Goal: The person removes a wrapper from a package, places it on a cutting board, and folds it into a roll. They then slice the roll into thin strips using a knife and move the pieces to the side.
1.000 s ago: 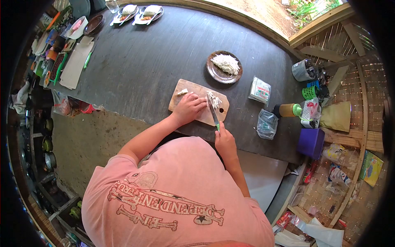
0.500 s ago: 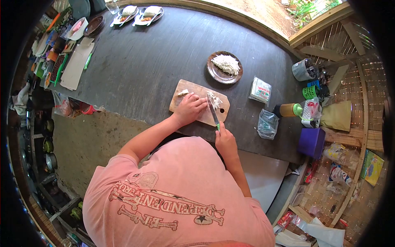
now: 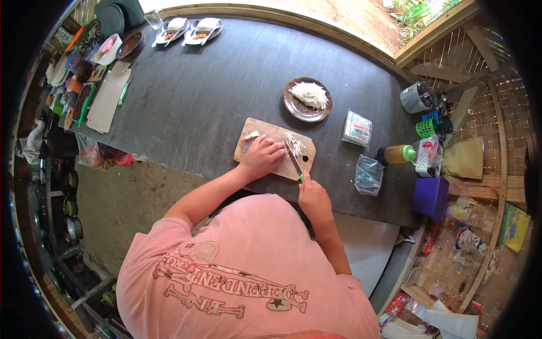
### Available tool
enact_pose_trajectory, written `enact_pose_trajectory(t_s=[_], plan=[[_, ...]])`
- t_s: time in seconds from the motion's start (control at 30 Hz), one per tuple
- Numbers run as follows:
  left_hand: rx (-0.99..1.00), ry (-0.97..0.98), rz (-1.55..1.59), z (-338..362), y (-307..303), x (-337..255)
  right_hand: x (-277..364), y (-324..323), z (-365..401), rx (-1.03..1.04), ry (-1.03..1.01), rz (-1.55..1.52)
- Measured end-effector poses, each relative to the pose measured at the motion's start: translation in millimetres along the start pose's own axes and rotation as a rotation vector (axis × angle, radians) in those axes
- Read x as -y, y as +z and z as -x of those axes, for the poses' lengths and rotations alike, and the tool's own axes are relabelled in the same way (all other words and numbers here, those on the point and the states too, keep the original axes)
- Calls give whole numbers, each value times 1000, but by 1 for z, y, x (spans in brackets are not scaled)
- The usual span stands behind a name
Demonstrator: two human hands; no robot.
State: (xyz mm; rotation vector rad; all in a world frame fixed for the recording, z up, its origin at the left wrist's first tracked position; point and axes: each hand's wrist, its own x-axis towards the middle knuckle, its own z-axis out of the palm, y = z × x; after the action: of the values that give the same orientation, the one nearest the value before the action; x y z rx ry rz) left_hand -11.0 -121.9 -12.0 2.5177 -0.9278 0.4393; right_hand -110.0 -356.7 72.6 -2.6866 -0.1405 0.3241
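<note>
On a wooden cutting board [image 3: 252, 125], my left hand [image 3: 263, 158] rests with its fingers curled and pressed together beside the blade; what lies under them is hidden. My right hand [image 3: 315, 199] grips the green handle of a knife [image 3: 295, 161], whose blade slants across the board, close to my left fingertips. Thin white shreds [image 3: 294, 144] lie to the right of the blade, near the board's hole. A small white chunk [image 3: 252, 135] sits at the board's upper left, just beyond my left knuckles. Past the board, a brown plate [image 3: 305, 115] bears a heap of white shreds [image 3: 309, 95].
Right of the board are a paper packet [image 3: 357, 129], a clear plastic bag [image 3: 368, 175], a green-capped bottle [image 3: 398, 153] and a purple container [image 3: 429, 198]. Two plates of food [image 3: 202, 32] stand at the far left. A green-handled knife [image 3: 123, 94] lies near cardboard [image 3: 107, 107].
The view has shifted slightly, so the board and plate appear lower. The knife stays in my right hand beside the shreds, its angle little changed. My left hand keeps its place on the board.
</note>
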Motion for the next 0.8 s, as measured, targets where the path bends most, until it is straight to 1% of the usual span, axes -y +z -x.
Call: enact_pose_trajectory(t_s=[0.23,0.47,0.53,0.57,0.63,0.73,0.8], plan=[[2,19,-15,-1,-1,1,13,-17,-6,85,16,84],[49,33,-26,0,3,3,11,-21,-7,87,8,89],[53,19,-25,1,3,3,13,-24,-8,124,8,97],[62,37,-27,1,4,2,12,-21,-7,115,19,84],[63,8,6,0,4,2,9,-8,-7,56,15,82],[65,49,-14,-2,1,2,-2,39,-9,-54,6,62],[45,46,-16,-6,0,0,-10,47,-9,-89,-4,20]])
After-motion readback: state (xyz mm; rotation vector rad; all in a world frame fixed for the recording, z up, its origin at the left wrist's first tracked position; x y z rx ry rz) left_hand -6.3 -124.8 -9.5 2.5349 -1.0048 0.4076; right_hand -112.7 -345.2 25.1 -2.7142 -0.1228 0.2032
